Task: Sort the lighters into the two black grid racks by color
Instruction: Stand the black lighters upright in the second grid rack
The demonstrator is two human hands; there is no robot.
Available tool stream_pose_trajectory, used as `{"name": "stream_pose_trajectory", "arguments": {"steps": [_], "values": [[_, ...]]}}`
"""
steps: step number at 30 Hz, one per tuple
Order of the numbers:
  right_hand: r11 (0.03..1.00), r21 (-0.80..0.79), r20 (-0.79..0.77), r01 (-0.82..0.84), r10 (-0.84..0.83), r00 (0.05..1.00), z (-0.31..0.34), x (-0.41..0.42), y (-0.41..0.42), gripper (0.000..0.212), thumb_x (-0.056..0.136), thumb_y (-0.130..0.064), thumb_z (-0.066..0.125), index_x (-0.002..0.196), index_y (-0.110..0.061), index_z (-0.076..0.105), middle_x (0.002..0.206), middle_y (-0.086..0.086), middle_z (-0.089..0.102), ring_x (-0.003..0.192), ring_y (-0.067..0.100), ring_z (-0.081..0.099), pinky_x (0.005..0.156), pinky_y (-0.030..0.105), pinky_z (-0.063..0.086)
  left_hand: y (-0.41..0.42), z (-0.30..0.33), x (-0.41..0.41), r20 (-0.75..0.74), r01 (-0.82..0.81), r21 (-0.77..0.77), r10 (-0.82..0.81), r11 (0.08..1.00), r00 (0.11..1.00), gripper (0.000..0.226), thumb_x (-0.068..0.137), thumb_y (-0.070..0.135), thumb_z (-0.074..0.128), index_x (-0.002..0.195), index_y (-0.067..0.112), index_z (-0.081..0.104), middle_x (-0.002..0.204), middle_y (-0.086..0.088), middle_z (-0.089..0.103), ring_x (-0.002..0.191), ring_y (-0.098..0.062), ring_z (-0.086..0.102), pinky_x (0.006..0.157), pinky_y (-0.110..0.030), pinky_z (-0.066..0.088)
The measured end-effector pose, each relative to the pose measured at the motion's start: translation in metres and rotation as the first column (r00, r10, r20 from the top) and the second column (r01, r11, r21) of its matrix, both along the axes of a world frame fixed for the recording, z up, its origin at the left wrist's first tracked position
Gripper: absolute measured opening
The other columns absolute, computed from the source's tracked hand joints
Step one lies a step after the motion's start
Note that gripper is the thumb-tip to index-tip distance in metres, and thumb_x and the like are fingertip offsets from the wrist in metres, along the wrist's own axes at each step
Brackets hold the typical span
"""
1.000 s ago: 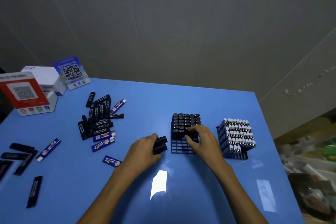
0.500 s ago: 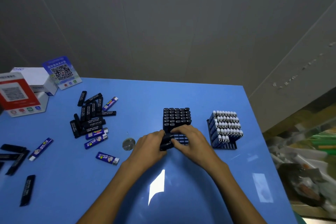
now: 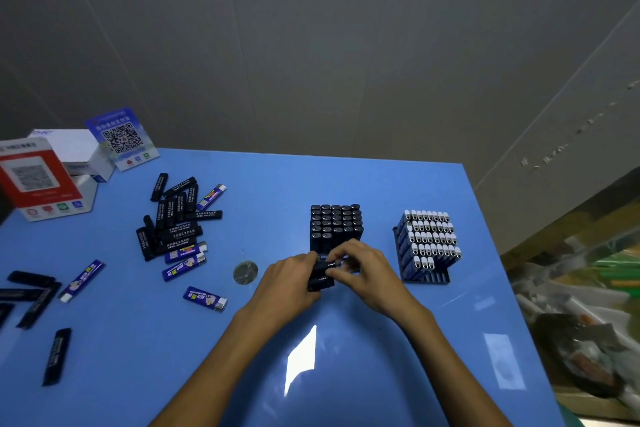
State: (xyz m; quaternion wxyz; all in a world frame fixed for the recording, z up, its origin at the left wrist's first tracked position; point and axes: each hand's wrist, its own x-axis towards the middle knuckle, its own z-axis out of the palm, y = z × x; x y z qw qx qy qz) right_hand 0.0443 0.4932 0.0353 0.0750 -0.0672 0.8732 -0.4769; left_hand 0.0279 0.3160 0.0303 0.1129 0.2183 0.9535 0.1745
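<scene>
Left hand gripping black lighters just before black rack; right hand pinching one. Risk: fumbled handover, lighter dropping onto counter or jamming a cell.

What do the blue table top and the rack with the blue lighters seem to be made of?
The blue table top looks like a smooth, glossy laminate or painted board: it mirrors a bright light patch near the arms. The rack with the blue lighters seems to be moulded black plastic with a dull finish, its thin grid walls showing at the empty front cells. Neither material is certain from this view.
</scene>
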Motion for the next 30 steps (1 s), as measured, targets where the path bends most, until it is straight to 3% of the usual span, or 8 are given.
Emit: {"name": "stream_pose_trajectory", "arguments": {"steps": [3,6,10,14,17,22,25,30], "values": [[0.999,-0.036,0.052,0.012,-0.01,0.999,0.002,0.0,0.004,0.018,0.086,-0.013,0.07,0.088,-0.028,0.061,0.086,-0.004,0.061,0.074,0.01,0.057,0.07,0.013,0.044,-0.001,0.0,0.001,0.005,-0.007,0.009,0.007,1.0,1.0,0.024,0.081,0.027,0.062,0.094,0.023,0.043,0.099,0.002,0.062,0.085,-0.022,0.06,0.062,-0.026,0.033],[0.986,-0.157,0.127,0.047,-0.027,0.991,0.005,-0.001,0.012,0.012,0.087,-0.011,0.069,0.092,-0.021,0.063,0.078,0.011,0.068,0.072,0.008,0.062,0.071,0.015,0.048,-0.005,-0.001,0.0,0.025,-0.022,0.014,0.021,1.0,0.999,0.023,0.081,0.025,0.061,0.094,0.023,0.043,0.096,0.002,0.061,0.083,-0.021,0.059,0.061,-0.027,0.034],[0.944,-0.311,0.14,0.112,-0.071,0.988,0.008,-0.004,0.024,0.01,0.085,-0.007,0.071,0.093,-0.01,0.065,0.074,0.025,0.066,0.067,0.018,0.062,0.07,0.027,0.053,-0.015,-0.005,-0.001,0.053,-0.047,0.006,0.046,0.999,0.998,0.021,0.081,0.024,0.061,0.093,0.021,0.044,0.089,0.003,0.058,0.08,-0.02,0.059,0.06,-0.027,0.034],[0.929,-0.323,0.117,0.179,-0.148,0.982,0.005,-0.008,0.034,0.01,0.082,-0.008,0.074,0.09,-0.014,0.07,0.079,0.015,0.069,0.067,0.036,0.066,0.074,0.043,0.058,-0.023,-0.007,-0.003,0.078,-0.085,0.017,0.083,0.996,0.993,0.019,0.081,0.022,0.06,0.089,0.02,0.042,0.082,0.006,0.052,0.078,-0.023,0.059,0.066,-0.034,0.046],[0.942,-0.265,0.078,0.207,-0.193,0.978,0.002,-0.012,0.036,0.012,0.082,-0.008,0.075,0.088,-0.019,0.072,0.081,0.009,0.069,0.064,0.03,0.067,0.066,0.042,0.059,-0.029,-0.008,-0.004,0.074,-0.107,0.02,0.105,0.994,0.992,0.02,0.08,0.022,0.059,0.088,0.021,0.041,0.082,0.006,0.052,0.08,-0.024,0.059,0.075,-0.038,0.05],[0.981,0.036,-0.07,0.192,-0.189,0.98,-0.011,-0.019,0.039,0.011,0.082,-0.026,0.075,0.087,-0.034,0.069,0.072,-0.004,0.05,0.049,0.018,0.055,0.054,0.033,0.052,-0.036,-0.011,-0.007,0.082,-0.142,0.03,0.139,0.989,0.987,0.019,0.081,0.021,0.06,0.095,0.016,0.048,0.084,0.007,0.053,0.081,-0.022,0.059,0.069,-0.034,0.049],[0.983,0.072,-0.041,0.17,-0.167,0.985,-0.014,-0.02,0.038,0.006,0.086,-0.029,0.071,0.089,-0.032,0.068,0.066,-0.006,0.059,0.041,0.014,0.057,0.054,0.027,0.051,-0.038,-0.012,-0.008,0.08,-0.156,0.033,0.153,0.987,0.985,0.02,0.082,0.022,0.06,0.097,0.016,0.049,0.085,0.007,0.054,0.081,-0.021,0.059,0.067,-0.03,0.046],[0.98,0.166,-0.017,0.113,-0.112,0.994,-0.023,-0.023,0.038,0.006,0.089,-0.028,0.068,0.095,-0.029,0.065,0.076,-0.008,0.069,0.048,0.007,0.063,0.06,0.03,0.058,-0.04,-0.013,-0.011,0.073,-0.17,0.044,0.166,0.984,0.983,0.019,0.082,0.022,0.06,0.096,0.018,0.047,0.087,0.006,0.056,0.08,-0.019,0.057,0.065,-0.027,0.039]]}}
